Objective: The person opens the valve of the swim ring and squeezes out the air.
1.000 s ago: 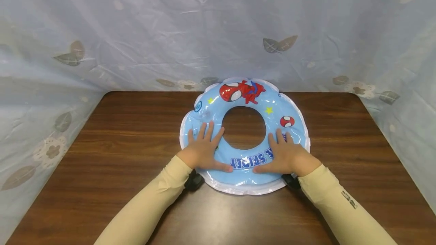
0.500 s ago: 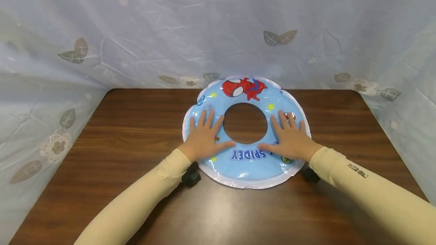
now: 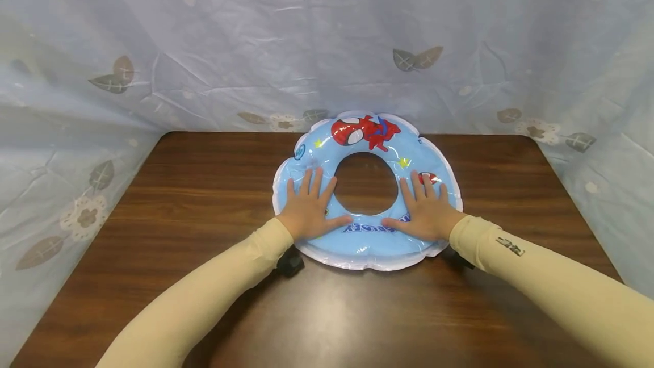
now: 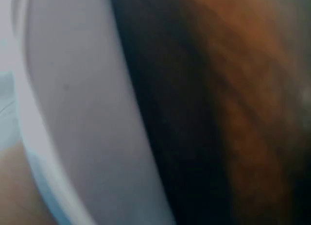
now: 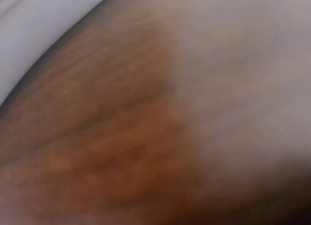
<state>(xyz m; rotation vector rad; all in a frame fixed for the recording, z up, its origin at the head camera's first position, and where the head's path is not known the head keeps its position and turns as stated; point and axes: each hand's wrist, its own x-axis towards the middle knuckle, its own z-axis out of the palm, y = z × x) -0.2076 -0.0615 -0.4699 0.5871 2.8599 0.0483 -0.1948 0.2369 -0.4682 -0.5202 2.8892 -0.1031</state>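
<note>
A light blue swim ring (image 3: 368,249) with a white scalloped edge, a red cartoon figure and blue lettering lies flat near the back of the table. On its left side rests my left hand (image 3: 309,209), palm down with fingers spread. My right hand (image 3: 426,212) presses the right side the same way, covering part of the lettering. Both thumbs point inward below the central hole. The left wrist view has the ring's pale edge (image 4: 92,113) close up, with a bit of skin at lower left. Only a pale strip of the ring (image 5: 39,30) shows in the right wrist view.
The brown wood-grain table (image 3: 204,197) ends at a grey-blue curtain (image 3: 245,44) with leaf and flower prints, which also hangs at both sides. A black wrist camera (image 3: 290,264) sits under my left wrist.
Both hands have slid a little farther from me on the ring. My right hand moved right, then slightly back left. The near lettering now looks more squeezed, and the ring's near edge sits farther away.
</note>
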